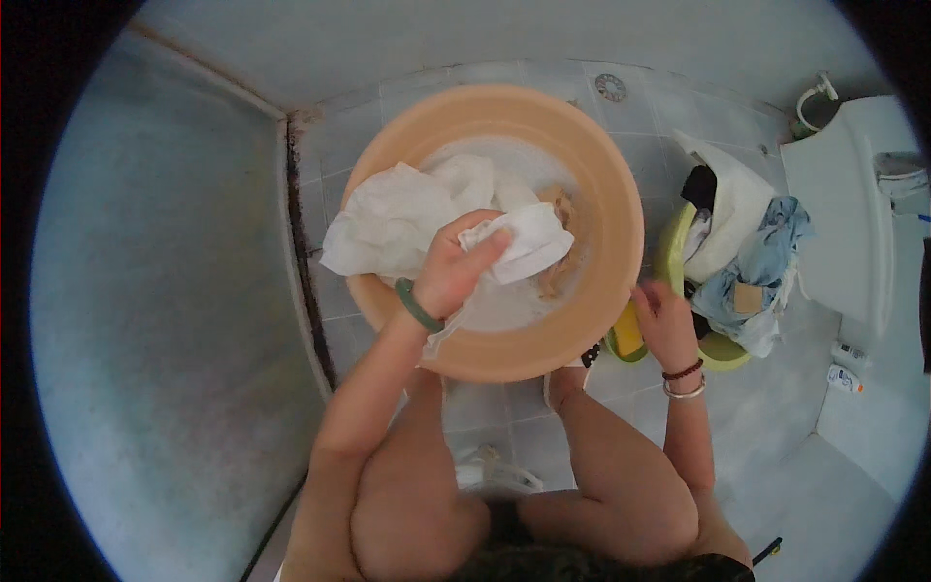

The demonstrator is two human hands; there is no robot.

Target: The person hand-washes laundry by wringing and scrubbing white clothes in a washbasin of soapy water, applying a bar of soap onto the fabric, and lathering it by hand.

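My left hand point(456, 267), with a green bangle at the wrist, is closed around a bunched white cloth point(531, 242) above a large orange plastic basin point(613, 209). A larger heap of white fabric point(393, 221) lies in the basin and hangs over its left rim. Sudsy water point(533, 160) shows in the basin, with a tan cloth point(558, 281) at its right side. Just outside the right rim is my right hand point(669, 325), its fingers curled downward beside a yellow block point(626, 332). Whatever those fingers hold, if anything, is hidden.
Right of the basin, a yellow-green tub point(671, 247) is heaped with clothes, including a blue denim garment point(756, 267). A white fixture point(839, 213) stands farther right, with small bottles point(846, 378) below it. A floor drain point(610, 87) lies behind the basin; a frosted panel point(165, 291) borders the left.
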